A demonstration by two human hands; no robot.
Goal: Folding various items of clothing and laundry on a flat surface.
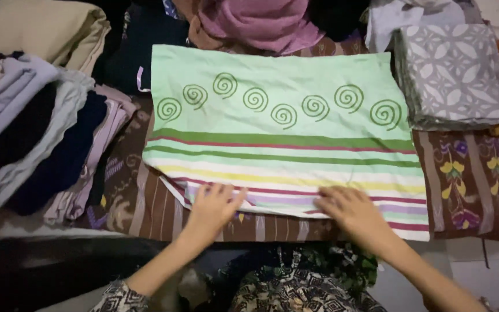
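1. State: the pale green cotton cloth with dark green spirals and coloured stripes lies spread flat on the brown patterned bedspread, its long side across the view and the striped band nearest the person.
2. The left hand rests palm down on the near hem, left of centre. The fingers are spread and released, gripping nothing.
3. The right hand rests palm down on the same hem, right of centre. Its fingers are also flat and open, with no pinch.
4. Judgement: the step in hand looks like smoothing the near edge flat. To do it well, keep the palms flat and stroke outward from the middle toward the two near corners, so creases run off the cloth instead of bunching.
5. The near hem looks slightly skewed, with the right corner lower than the left. Square it against the stripes, since they are the best straight reference here.
6. Keep pressure light. The bedspread underneath is soft and will probably drag along if pushed hard.
7. Clearance is tight. The stack of folded grey, navy and lilac fabrics sits just beside the left edge, the folded grey leaf-print cloth touches or overlaps the far right corner, and the crumpled mauve garment lies at the far edge.
8. Risk: wide strokes could snag those piles, so stop at the cloth's own edges.
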